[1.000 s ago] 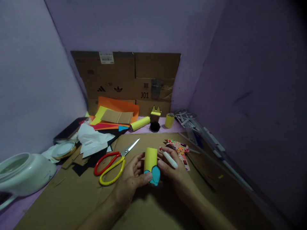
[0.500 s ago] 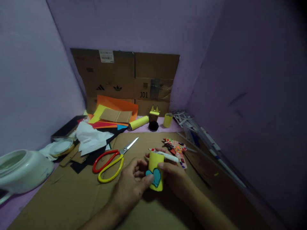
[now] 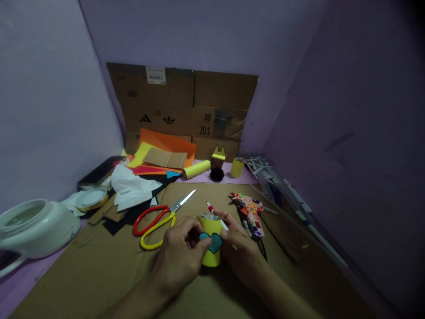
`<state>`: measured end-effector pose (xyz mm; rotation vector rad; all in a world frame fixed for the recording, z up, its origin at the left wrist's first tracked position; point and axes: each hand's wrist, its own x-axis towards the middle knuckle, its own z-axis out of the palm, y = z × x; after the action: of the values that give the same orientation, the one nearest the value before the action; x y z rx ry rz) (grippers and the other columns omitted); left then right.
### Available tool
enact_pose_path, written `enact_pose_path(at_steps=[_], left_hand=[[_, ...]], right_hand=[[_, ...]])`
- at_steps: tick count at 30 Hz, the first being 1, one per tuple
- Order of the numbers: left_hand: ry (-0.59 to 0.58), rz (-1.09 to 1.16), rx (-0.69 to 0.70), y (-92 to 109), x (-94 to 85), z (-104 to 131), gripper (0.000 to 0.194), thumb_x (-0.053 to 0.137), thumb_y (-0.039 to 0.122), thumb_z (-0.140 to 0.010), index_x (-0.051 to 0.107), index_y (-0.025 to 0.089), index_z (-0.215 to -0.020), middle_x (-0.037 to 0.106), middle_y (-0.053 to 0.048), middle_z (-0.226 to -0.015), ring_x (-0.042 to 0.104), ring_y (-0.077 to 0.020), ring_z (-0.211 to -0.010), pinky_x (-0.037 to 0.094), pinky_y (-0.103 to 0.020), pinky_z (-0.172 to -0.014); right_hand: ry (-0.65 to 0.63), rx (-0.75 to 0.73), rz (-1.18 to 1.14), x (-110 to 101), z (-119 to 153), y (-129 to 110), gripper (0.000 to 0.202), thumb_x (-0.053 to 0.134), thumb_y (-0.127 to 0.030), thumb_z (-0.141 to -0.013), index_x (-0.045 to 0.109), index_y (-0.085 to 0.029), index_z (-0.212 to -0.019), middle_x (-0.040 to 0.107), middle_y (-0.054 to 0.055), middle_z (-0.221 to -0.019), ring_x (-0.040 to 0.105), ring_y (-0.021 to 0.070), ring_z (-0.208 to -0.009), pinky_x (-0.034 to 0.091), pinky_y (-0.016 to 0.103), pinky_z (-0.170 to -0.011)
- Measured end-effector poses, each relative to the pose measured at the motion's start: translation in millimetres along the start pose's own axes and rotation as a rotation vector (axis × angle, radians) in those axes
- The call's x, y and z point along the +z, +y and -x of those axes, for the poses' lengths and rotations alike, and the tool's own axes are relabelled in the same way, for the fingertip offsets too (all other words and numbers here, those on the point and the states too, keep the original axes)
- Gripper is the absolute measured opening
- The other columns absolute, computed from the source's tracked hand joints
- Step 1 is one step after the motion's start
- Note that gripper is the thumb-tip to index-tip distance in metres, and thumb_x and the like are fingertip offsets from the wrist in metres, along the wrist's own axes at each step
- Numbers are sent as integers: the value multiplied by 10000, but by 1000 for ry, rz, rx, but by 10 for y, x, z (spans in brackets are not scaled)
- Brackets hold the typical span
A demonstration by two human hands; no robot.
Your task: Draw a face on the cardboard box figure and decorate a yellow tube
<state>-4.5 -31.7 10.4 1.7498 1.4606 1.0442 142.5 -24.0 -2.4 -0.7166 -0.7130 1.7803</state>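
Observation:
A yellow paper-covered tube (image 3: 211, 259) stands upright between my hands above the cardboard sheet. On its front is a blue heart (image 3: 215, 243) with a dark outline. My left hand (image 3: 181, 252) is closed, its thumb and finger pinching the heart's left side. From the right, my right hand (image 3: 241, 248) has its fingers at the tube's side and holds a white marker (image 3: 224, 225) with a red-banded tip pointing up and left. Scissors (image 3: 172, 208) with one red and one yellow handle lie open to the left of my hands.
A white ceramic pot (image 3: 40, 228) is at the left. A patterned glue gun (image 3: 250, 208) lies right of my hands. Coloured paper (image 3: 172, 144), a yellow roll (image 3: 196, 169) and a short yellow tube (image 3: 237, 167) are at the back, before a cardboard panel (image 3: 226, 91).
The tube's top has tilted toward the camera and shows its rim. The marker has swung from nearly level to a steeper slant, and the view has shifted slightly left.

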Motion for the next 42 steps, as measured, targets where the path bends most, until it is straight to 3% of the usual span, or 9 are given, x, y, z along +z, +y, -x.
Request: enact_pose_path(at_steps=[7,12,15,19,22,24,29,35,42], left_hand=[[-20,-96,69,54,-61,-16,56,610,225,-764,563,201,-746,550,11,-673,529,-158,-614,412,-256,-548],[-13,328,-101,70,-87,-64,201,661,362,-741,592,193,-826,582,6,-726,549,-146,-616,455,-238,-543],[51,461,-200,38,-95,-86,293,658,425,-738,503,205,-622,451,64,-520,405,-94,-448,323,-194,-403],[-9,520,-227,-56,-83,-109,520,621,563,-759,347,220,-480,275,99,-400,222,-54,-362,163,-188,-343],[-113,581,-205,-104,-47,-108,499,676,624,-697,513,175,-551,485,39,-463,427,-83,-422,331,-186,-403],[-194,645,-176,-111,-12,-94,468,778,564,-617,630,149,-774,658,-27,-682,597,-145,-608,469,-219,-549],[-305,795,-152,-64,47,-55,497,818,395,-635,627,150,-1022,715,-83,-963,660,-238,-899,519,-299,-786],[-285,540,-89,40,-21,-15,272,686,324,-760,643,158,-971,682,-59,-873,629,-217,-790,505,-295,-710],[-131,263,-86,125,-28,51,237,640,302,-687,658,167,-881,678,-54,-783,629,-234,-727,482,-289,-628]], right_hand=[[36,-66,163,-40,11,42,609,875,-328,-591,559,-226,-1101,671,20,-982,621,181,-830,471,277,-738],[103,-54,39,-16,-5,-17,608,880,-328,-567,560,-233,-1076,687,-4,-839,626,166,-702,472,270,-668],[86,-44,-26,11,7,-82,586,878,-313,-557,552,-241,-1038,714,17,-848,666,200,-729,485,297,-694],[36,-50,-56,11,20,-105,572,860,-313,-591,537,-249,-1059,726,35,-893,686,228,-791,487,322,-729],[39,-68,-53,-16,8,-57,591,861,-319,-589,541,-242,-1080,716,31,-882,674,210,-766,483,302,-716],[69,-97,-44,-42,-7,-11,600,866,-321,-582,546,-238,-1083,702,20,-868,658,192,-740,479,283,-701],[26,-170,105,-95,-6,76,564,813,-383,-686,511,-254,-1144,682,18,-936,640,186,-802,477,279,-721],[109,-262,412,-41,89,38,454,781,-355,-713,548,-253,-1089,662,19,-956,632,205,-852,499,289,-730],[204,-287,387,49,137,21,476,813,-256,-569,586,-237,-987,684,-2,-850,630,188,-745,496,279,-670]])
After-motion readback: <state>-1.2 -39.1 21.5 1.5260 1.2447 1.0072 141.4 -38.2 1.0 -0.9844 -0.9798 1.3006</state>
